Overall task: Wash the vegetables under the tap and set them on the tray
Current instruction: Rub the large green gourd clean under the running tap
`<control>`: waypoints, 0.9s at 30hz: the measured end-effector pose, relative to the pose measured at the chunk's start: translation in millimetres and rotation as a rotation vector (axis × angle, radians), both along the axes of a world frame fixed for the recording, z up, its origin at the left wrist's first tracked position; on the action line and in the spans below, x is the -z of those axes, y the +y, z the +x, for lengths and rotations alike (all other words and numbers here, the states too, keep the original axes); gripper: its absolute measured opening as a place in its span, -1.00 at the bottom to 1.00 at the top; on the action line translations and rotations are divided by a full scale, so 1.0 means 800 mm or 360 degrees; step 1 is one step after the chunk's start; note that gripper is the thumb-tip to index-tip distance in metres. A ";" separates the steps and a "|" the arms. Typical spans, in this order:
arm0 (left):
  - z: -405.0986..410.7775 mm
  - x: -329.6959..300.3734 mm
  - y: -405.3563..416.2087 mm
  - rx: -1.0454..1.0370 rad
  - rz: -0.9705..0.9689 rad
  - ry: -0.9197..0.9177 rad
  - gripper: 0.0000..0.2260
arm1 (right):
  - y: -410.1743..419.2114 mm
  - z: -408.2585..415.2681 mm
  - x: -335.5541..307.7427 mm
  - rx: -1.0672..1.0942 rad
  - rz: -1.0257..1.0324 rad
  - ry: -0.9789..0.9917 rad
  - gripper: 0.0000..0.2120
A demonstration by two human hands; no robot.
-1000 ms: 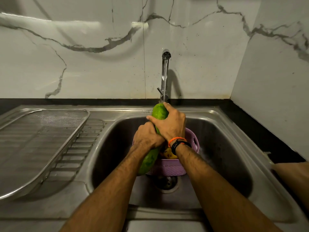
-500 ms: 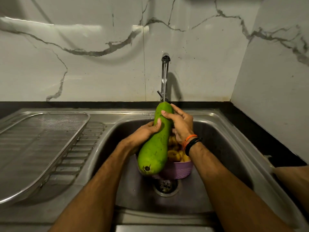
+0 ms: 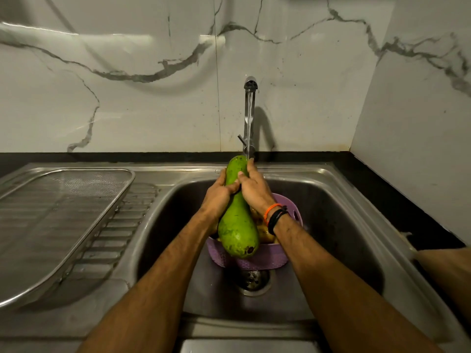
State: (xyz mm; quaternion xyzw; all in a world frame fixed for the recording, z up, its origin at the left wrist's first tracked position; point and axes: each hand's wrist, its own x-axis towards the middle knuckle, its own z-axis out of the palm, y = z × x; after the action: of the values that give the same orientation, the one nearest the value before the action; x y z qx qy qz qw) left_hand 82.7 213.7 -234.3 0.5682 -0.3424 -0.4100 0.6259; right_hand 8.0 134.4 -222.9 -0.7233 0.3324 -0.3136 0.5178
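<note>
Both hands, left hand (image 3: 218,193) and right hand (image 3: 254,189), wrap the gourd (image 3: 238,225) under the tap (image 3: 249,115); tray (image 3: 102,225) bare, basket (image 3: 267,261) waits

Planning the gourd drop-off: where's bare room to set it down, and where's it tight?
Free: the mesh tray left of the sink, nothing on it. Crowded: mid-sink, where the purple basket sits over the drain, with both hands, left hand and right hand, gripping the gourd above it.

Steel sink (image 3: 339,189) holds purple basket (image 3: 257,261) (mesh tray (image 3: 38,200) on drainboard)
</note>
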 end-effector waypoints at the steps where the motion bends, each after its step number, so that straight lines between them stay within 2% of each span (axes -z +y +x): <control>1: 0.004 0.002 0.000 -0.0001 0.0002 -0.0002 -0.32 | 0.002 0.002 0.000 -0.0010 0.0020 -0.0015 -0.41; 3: -0.013 -0.019 0.018 0.0025 0.0005 0.0005 -0.36 | 0.002 0.001 -0.005 0.0013 0.0044 -0.0032 -0.38; 6: -0.025 -0.029 0.027 0.0009 0.0028 -0.0018 -0.56 | -0.002 -0.003 -0.010 0.0039 -0.0016 -0.0031 -0.36; 8: -0.025 -0.031 0.027 -0.0028 0.0048 -0.0044 -0.61 | 0.002 -0.004 -0.008 0.0003 -0.0070 -0.0021 -0.34; 24: -0.030 -0.030 0.031 -0.0028 0.0054 -0.0028 -0.57 | 0.003 -0.005 -0.011 0.0002 0.0162 -0.0191 -0.27; 27: -0.031 -0.032 0.029 -0.0018 0.0083 -0.0042 -0.59 | 0.001 -0.006 -0.009 0.0012 0.0086 -0.0120 -0.27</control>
State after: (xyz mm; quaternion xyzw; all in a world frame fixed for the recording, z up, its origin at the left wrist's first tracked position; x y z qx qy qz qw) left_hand 58.1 237.0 -208.8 0.5917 -0.3365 -0.4076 0.6087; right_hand 2.8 135.0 -215.5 -0.6955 0.3236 -0.3334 0.5481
